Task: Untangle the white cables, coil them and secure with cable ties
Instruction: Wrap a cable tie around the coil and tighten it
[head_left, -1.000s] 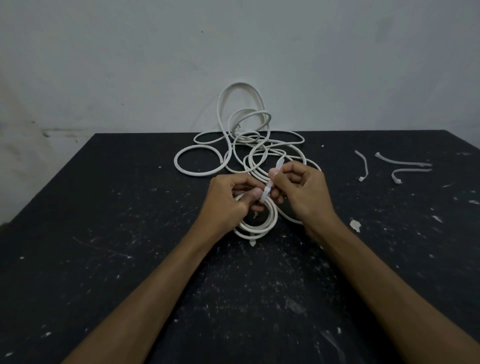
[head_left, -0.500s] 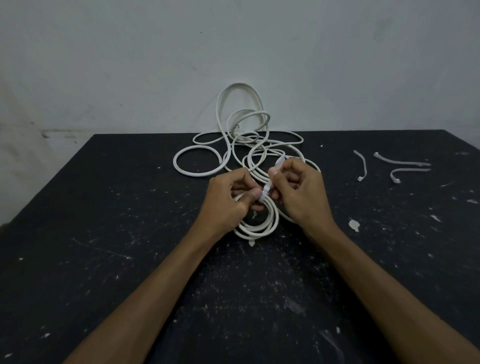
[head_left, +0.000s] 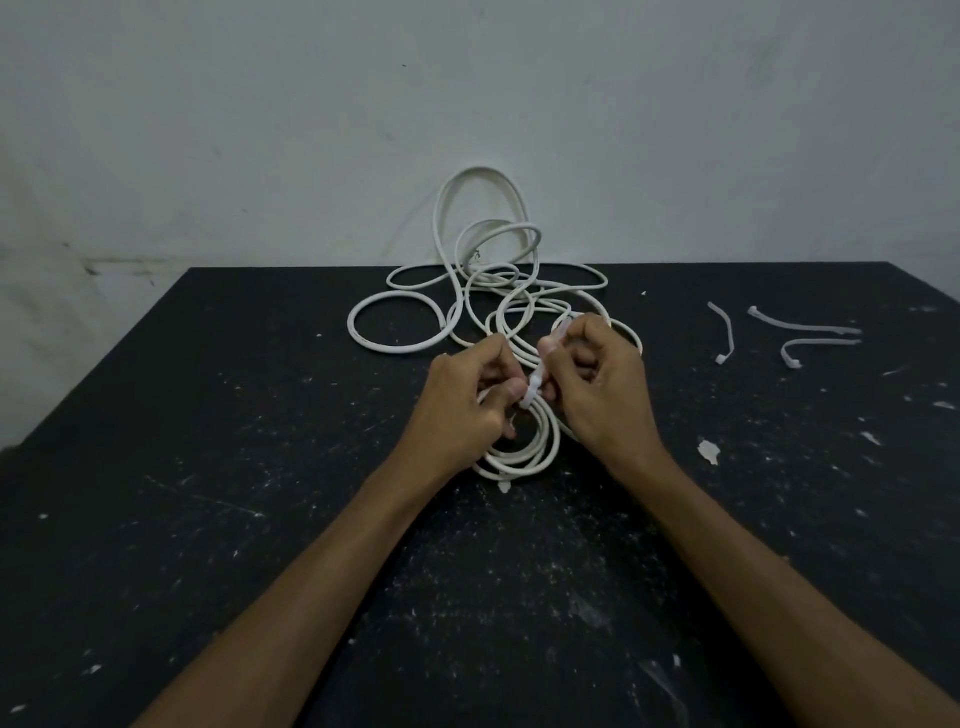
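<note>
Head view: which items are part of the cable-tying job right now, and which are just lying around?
In the job:
- coiled cable, held by left hand
- cable tie round the coil, pinched by right hand
- tangled cables at the table's far edge, not yet coiled
- three spare ties to the right

Lying about:
- white scrap on the black table
- small white flecks

Two bare forearms are entering from the lower corners of the frame, sleeveless as far as they show. The left hand (head_left: 462, 402) and right hand (head_left: 605, 392) are wearing no gloves, rings, watch or bands.
</note>
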